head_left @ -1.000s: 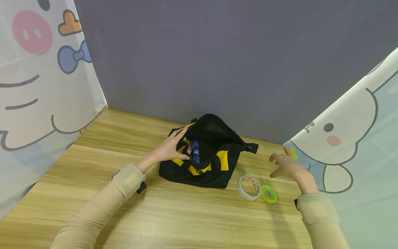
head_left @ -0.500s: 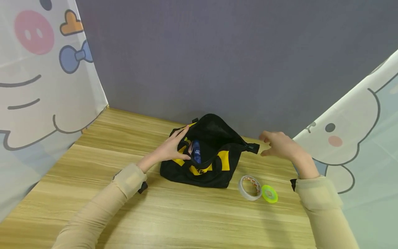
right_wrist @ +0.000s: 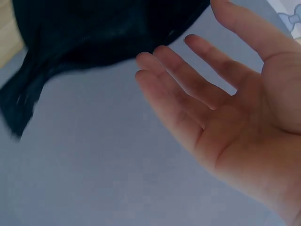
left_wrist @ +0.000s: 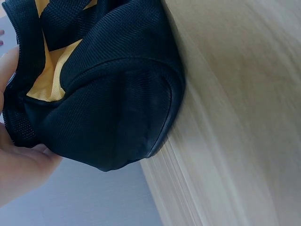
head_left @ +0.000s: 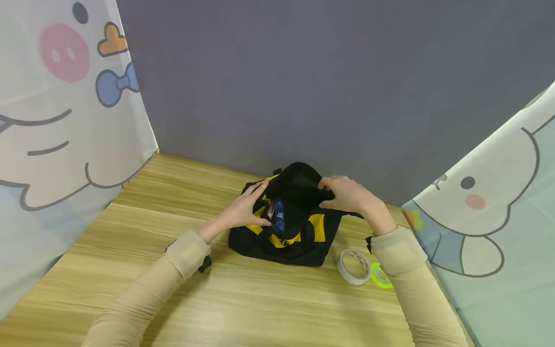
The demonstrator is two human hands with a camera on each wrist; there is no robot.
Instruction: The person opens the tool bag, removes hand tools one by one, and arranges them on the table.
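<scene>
Fingers: left hand holds bag, spread wide; right hand loosely bent nearby.

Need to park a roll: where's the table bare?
Bare table lies before the bag, between left sleeve and white tape; also left of the bag, along the grey wall. Crowded: the bag's right, with white tape, green tape and right sleeve.
</scene>
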